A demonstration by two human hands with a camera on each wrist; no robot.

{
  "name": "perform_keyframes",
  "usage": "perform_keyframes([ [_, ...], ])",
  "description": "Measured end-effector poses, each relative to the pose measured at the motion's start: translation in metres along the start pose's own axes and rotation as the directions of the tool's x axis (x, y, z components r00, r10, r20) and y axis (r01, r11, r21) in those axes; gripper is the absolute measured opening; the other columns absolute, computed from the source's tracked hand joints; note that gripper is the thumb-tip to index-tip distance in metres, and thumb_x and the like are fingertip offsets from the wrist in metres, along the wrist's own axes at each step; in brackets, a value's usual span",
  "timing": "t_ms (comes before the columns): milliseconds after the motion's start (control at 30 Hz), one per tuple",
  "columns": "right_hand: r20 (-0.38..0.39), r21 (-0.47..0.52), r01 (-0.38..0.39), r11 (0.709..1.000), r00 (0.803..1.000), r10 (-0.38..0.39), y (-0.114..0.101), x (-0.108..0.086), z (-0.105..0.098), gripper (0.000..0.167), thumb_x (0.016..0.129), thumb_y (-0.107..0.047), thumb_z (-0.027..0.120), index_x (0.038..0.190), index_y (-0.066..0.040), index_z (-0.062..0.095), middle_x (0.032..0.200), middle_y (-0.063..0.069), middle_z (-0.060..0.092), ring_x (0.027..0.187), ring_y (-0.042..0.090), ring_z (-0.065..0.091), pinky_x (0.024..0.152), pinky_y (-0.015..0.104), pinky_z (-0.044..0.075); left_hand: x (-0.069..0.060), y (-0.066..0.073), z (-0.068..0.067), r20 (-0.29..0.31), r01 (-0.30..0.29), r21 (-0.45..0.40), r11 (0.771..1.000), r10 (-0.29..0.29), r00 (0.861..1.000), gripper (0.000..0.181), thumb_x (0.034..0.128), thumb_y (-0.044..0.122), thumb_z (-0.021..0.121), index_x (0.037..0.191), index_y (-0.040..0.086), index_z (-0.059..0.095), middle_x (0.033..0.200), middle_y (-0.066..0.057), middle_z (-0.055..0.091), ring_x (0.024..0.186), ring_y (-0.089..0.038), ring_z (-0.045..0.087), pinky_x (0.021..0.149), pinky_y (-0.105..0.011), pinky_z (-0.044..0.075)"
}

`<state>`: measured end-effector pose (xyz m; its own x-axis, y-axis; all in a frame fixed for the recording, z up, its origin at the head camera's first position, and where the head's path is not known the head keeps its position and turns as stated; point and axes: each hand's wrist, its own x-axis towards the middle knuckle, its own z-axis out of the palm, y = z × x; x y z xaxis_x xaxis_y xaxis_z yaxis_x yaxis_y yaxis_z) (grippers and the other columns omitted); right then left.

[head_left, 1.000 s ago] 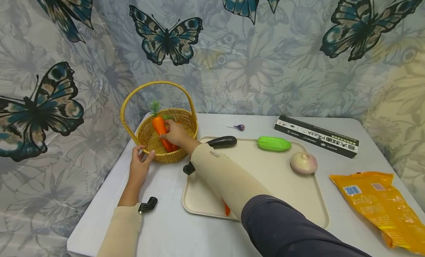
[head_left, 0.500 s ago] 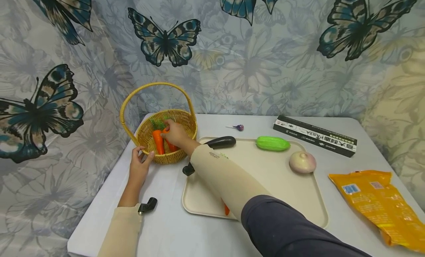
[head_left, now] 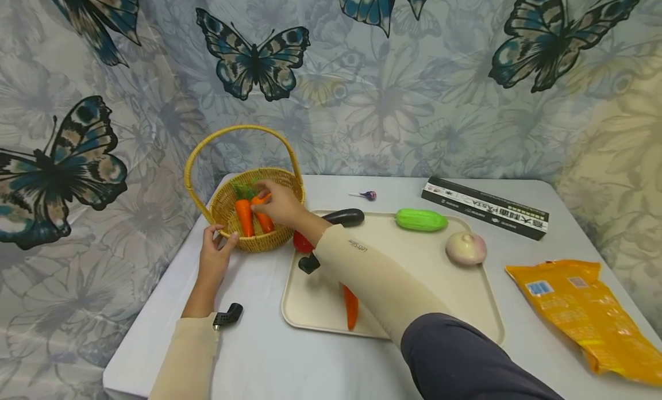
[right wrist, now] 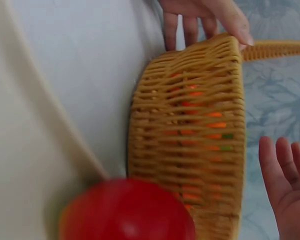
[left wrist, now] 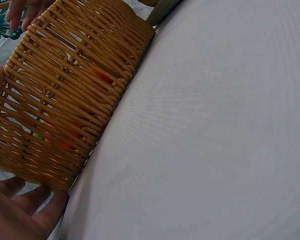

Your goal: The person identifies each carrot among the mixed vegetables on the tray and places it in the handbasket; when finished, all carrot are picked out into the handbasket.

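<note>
A yellow wicker basket (head_left: 261, 245) with a tall handle stands at the table's left back. Two orange carrots, a left carrot (head_left: 245, 217) and a right carrot (head_left: 264, 220), lie side by side inside it, green tops toward the back. My left hand (head_left: 213, 262) holds the basket's near left side, thumb at the rim and fingers against the wall; the left wrist view shows those fingers (left wrist: 50, 212) low on the wicker. Over the basket's right rim hovers my right hand (head_left: 283, 206). Its fingers (right wrist: 277, 170) are loosely extended and hold nothing in the right wrist view.
A beige tray (head_left: 305, 316) bears an eggplant (head_left: 345, 218), a red round item (head_left: 301, 242), a green cucumber-like vegetable (head_left: 421, 219), an onion (head_left: 466, 248) and another carrot (head_left: 350, 308). Around it lie a lollipop (head_left: 368, 195), a pasta box (head_left: 486, 207) and an orange bag (head_left: 579, 314).
The left carrot, first tilted up by the right hand, now lies in the basket beside the other. The right hand has let go and drawn slightly right. The left hand stays put.
</note>
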<state>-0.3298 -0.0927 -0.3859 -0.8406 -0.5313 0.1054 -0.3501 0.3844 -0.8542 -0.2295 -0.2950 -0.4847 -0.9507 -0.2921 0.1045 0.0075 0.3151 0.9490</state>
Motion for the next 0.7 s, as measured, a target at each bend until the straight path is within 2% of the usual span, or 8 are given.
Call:
perform_keyframes([
  [100, 0.012, 0.003, 0.01, 1.0, 1.0, -0.01, -0.001, -0.01, -0.011, 0.061, 0.09, -0.025, 0.073, 0.143, -0.02, 0.045, 0.119, 0.002, 0.058, 0.099, 0.012, 0.059, 0.073, 0.025, 0.052, 0.0, 0.001, 0.0, 0.002, 0.001, -0.002, 1.0, -0.001, 1.0, 0.068, 0.0917, 0.047, 0.064, 0.137, 0.01, 0.03, 0.161, -0.001, 0.008, 0.143, -0.028, 0.023, 0.109, -0.051, 0.031],
  [400, -0.039, -0.04, 0.078, 0.996, 0.996, -0.08, 0.015, -0.05, -0.043, 0.059, 0.09, -0.024, 0.073, 0.142, -0.015, 0.047, 0.112, 0.0, 0.059, 0.096, 0.012, 0.059, 0.076, 0.025, 0.052, 0.001, 0.003, 0.002, 0.002, 0.012, 0.005, 1.0, -0.012, 1.0, 0.068, 0.0911, 0.048, 0.064, 0.137, 0.011, 0.031, 0.162, -0.002, 0.005, 0.143, -0.028, 0.023, 0.109, -0.05, 0.032],
  [600, -0.063, -0.049, 0.068, 0.996, 0.995, -0.071, 0.031, -0.078, -0.058, 0.057, 0.09, -0.021, 0.073, 0.14, -0.014, 0.047, 0.113, 0.005, 0.06, 0.095, 0.011, 0.06, 0.077, 0.025, 0.053, 0.0, 0.002, 0.001, -0.002, 0.029, 0.019, 0.999, -0.029, 1.0, 0.068, 0.0906, 0.049, 0.064, 0.137, 0.012, 0.031, 0.162, -0.002, 0.006, 0.143, -0.028, 0.024, 0.109, -0.051, 0.031],
  [700, -0.089, -0.045, 0.062, 0.997, 0.994, -0.066, 0.035, -0.09, -0.064, 0.056, 0.09, -0.019, 0.073, 0.139, -0.013, 0.048, 0.111, 0.002, 0.061, 0.095, 0.011, 0.06, 0.077, 0.026, 0.053, 0.0, 0.002, 0.0, -0.009, 0.031, 0.021, 0.999, -0.031, 0.999, 0.066, 0.0909, 0.049, 0.064, 0.136, 0.014, 0.031, 0.161, -0.002, 0.006, 0.143, -0.029, 0.023, 0.109, -0.051, 0.032],
])
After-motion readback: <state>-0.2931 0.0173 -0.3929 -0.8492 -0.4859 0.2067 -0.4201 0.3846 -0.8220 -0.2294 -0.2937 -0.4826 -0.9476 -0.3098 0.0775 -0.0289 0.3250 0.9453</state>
